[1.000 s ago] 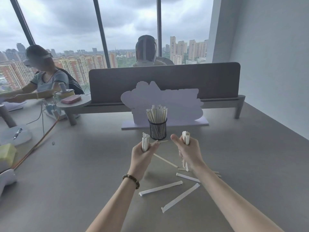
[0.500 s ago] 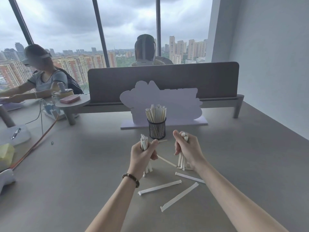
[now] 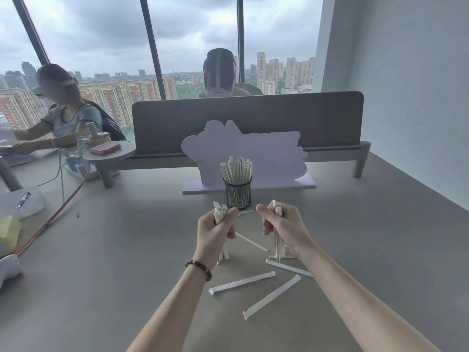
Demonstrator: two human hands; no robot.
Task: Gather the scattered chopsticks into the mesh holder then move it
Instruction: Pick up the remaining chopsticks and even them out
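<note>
Black mesh holder at frame centre, upright on grey table, packed with paper-wrapped chopsticks sticking up. Just in front of lilac cut-out board.

Left hand below-left of holder: fist closed round upright bundle of wrapped chopsticks, lower ends touching table. Beaded bracelet on that wrist.

Right hand below-right of holder: fingers curled round second upright bundle, lower ends on table too. Hands apart, holder between and behind them.

Bare wooden chopstick flat on table between hands. Three wrapped ones loose at lower centre. Another bare stick just beside holder base, partly hidden by left hand.
</note>
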